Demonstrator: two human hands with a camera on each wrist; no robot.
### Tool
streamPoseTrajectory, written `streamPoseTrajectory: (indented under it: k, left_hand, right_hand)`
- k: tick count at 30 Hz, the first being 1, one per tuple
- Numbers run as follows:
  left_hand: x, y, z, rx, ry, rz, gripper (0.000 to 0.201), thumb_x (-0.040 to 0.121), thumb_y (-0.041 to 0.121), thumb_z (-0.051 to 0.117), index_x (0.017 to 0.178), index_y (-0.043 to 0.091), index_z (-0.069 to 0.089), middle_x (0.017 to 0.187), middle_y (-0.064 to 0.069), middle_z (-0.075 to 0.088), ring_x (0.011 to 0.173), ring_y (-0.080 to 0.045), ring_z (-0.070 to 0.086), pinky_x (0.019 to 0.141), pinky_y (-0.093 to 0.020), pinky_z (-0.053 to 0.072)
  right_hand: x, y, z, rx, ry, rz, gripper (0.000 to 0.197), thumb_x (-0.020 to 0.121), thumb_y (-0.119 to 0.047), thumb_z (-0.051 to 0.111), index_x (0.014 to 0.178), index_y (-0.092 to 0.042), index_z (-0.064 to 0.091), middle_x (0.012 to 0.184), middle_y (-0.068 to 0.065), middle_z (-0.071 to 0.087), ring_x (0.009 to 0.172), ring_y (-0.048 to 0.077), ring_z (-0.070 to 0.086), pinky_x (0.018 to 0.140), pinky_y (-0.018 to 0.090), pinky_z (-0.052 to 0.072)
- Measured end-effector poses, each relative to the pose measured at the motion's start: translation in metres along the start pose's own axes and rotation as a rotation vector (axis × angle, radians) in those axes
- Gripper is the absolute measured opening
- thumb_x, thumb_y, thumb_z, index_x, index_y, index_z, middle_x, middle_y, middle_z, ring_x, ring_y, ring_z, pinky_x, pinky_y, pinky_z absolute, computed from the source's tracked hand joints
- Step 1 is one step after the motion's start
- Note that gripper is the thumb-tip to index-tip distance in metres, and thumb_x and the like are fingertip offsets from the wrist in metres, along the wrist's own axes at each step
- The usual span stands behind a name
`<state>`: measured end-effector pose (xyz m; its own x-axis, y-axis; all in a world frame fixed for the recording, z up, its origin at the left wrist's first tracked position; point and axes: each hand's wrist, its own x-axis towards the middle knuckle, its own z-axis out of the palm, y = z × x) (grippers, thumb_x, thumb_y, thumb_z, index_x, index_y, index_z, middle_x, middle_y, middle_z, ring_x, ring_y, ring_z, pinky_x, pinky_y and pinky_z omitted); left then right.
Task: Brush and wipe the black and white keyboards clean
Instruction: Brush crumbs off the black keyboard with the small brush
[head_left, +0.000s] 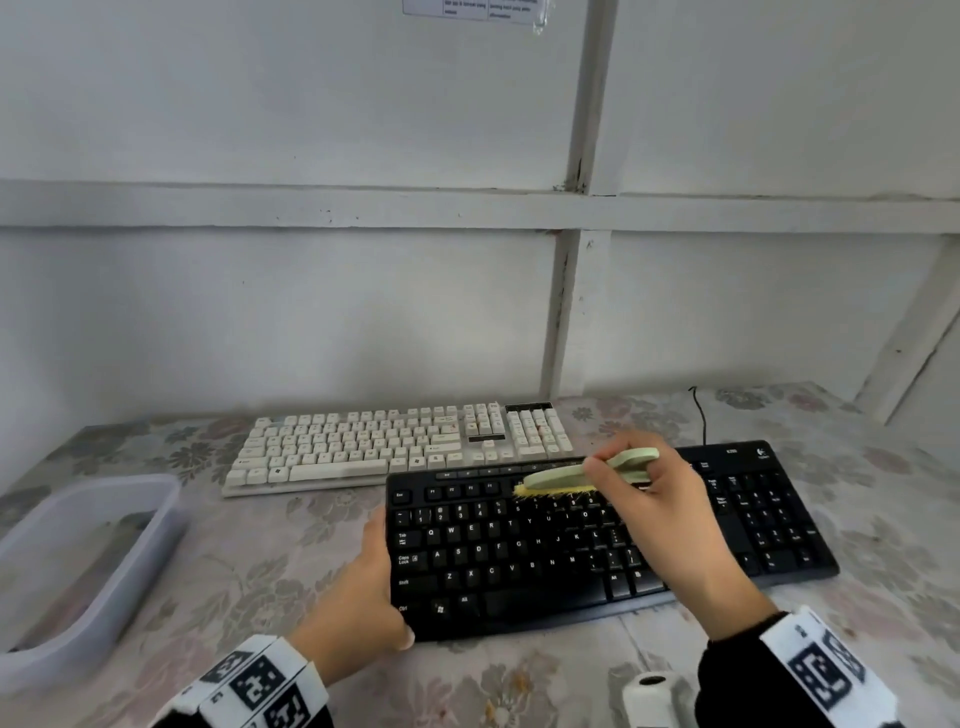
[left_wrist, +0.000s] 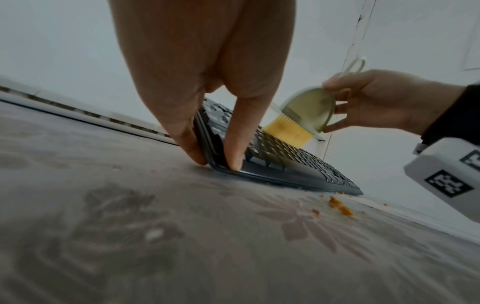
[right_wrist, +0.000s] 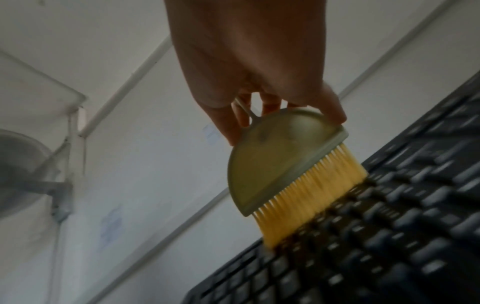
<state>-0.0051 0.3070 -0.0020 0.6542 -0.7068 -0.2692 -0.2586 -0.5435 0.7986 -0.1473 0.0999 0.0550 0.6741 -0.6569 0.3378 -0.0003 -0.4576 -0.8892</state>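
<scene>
Floral-patterned surface (head_left: 260, 571) against a white panelled wall (head_left: 311, 312) — black keyboard (head_left: 519, 561) nearest, white keyboard (head_left: 363, 447) behind it. Left hand (head_left: 363, 597) pinches the black keyboard's left edge; right hand (head_left: 660, 509) grips a green brush (head_left: 576, 475), yellow bristles on the keys. Orange crumbs (left_wrist: 340, 207) lie on the surface — a translucent tub (head_left: 88, 561) stands at left.

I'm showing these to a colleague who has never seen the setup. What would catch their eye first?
Probably the right hand sweeping a green brush with yellow bristles over the black keyboard, near its top rows. The left hand grips that keyboard's left edge. Behind it lies the white keyboard; orange crumbs dot the cloth in front.
</scene>
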Motion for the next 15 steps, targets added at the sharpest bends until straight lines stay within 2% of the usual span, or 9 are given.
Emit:
streamPoseTrajectory:
  k: [2, 4, 5, 7, 9, 12, 15]
  left_hand:
    - [0.001, -0.002, 0.0, 0.001, -0.002, 0.001, 0.113, 0.069, -0.012, 0.059, 0.143, 0.037, -0.011, 0.084, -0.012, 0.061, 0.068, -0.016, 0.058, 0.058, -0.021, 0.046]
    - [0.002, -0.004, 0.001, 0.016, 0.001, 0.0, 0.114, 0.068, -0.01, 0.06, 0.143, 0.037, -0.012, 0.082, -0.012, 0.061, 0.066, -0.015, 0.058, 0.057, -0.021, 0.046]
    - [0.002, -0.005, 0.001, 0.02, 0.003, -0.003, 0.115, 0.068, -0.01, 0.061, 0.143, 0.037, -0.012, 0.084, -0.012, 0.063, 0.068, -0.018, 0.06, 0.058, -0.022, 0.047]
    - [0.003, -0.005, 0.001, 0.028, 0.009, -0.004, 0.115, 0.068, -0.009, 0.063, 0.142, 0.038, -0.012, 0.089, -0.013, 0.066, 0.076, -0.023, 0.064, 0.063, -0.025, 0.05]
    - [0.002, -0.003, 0.001, 0.031, 0.013, 0.0, 0.115, 0.068, -0.009, 0.063, 0.142, 0.037, -0.012, 0.086, -0.011, 0.065, 0.076, -0.022, 0.064, 0.063, -0.026, 0.05]
    - [0.002, -0.003, 0.001, 0.037, 0.013, 0.008, 0.114, 0.068, -0.01, 0.063, 0.143, 0.036, -0.01, 0.08, -0.008, 0.063, 0.071, -0.019, 0.062, 0.06, -0.022, 0.048]
    - [0.003, -0.005, 0.001, 0.034, 0.019, 0.004, 0.116, 0.068, -0.01, 0.064, 0.142, 0.038, -0.011, 0.095, -0.019, 0.065, 0.078, -0.026, 0.065, 0.064, -0.025, 0.05]
  right_hand:
    - [0.005, 0.009, -0.016, -0.08, 0.042, 0.004, 0.016, 0.084, -0.017, 0.068, 0.079, -0.031, 0.062, 0.088, -0.005, 0.063, 0.091, 0.02, 0.056, 0.078, 0.033, 0.045]
    - [0.009, 0.012, -0.032, -0.128, 0.092, -0.006, 0.017, 0.084, -0.018, 0.068, 0.073, -0.029, 0.063, 0.092, -0.006, 0.063, 0.096, 0.021, 0.057, 0.084, 0.035, 0.047]
    - [0.009, 0.01, -0.037, -0.124, 0.106, -0.018, 0.019, 0.085, -0.017, 0.068, 0.072, -0.029, 0.062, 0.092, -0.006, 0.063, 0.094, 0.019, 0.058, 0.082, 0.03, 0.046]
    - [0.008, 0.005, -0.037, -0.024, 0.079, -0.028, 0.017, 0.085, -0.016, 0.068, 0.072, -0.026, 0.063, 0.089, -0.003, 0.063, 0.077, 0.011, 0.056, 0.07, 0.021, 0.043]
    - [0.005, 0.003, -0.029, 0.075, 0.005, -0.02, 0.013, 0.084, -0.016, 0.069, 0.076, -0.025, 0.064, 0.084, -0.001, 0.063, 0.067, 0.008, 0.054, 0.065, 0.022, 0.043]
    - [0.005, 0.013, -0.026, -0.019, -0.052, -0.046, 0.01, 0.083, -0.019, 0.069, 0.077, -0.026, 0.064, 0.083, -0.006, 0.061, 0.068, 0.002, 0.052, 0.068, 0.022, 0.039]
    - [0.014, 0.02, -0.047, -0.056, 0.019, -0.014, 0.013, 0.085, -0.018, 0.067, 0.075, -0.025, 0.064, 0.087, 0.001, 0.063, 0.064, 0.0, 0.055, 0.063, 0.019, 0.041]
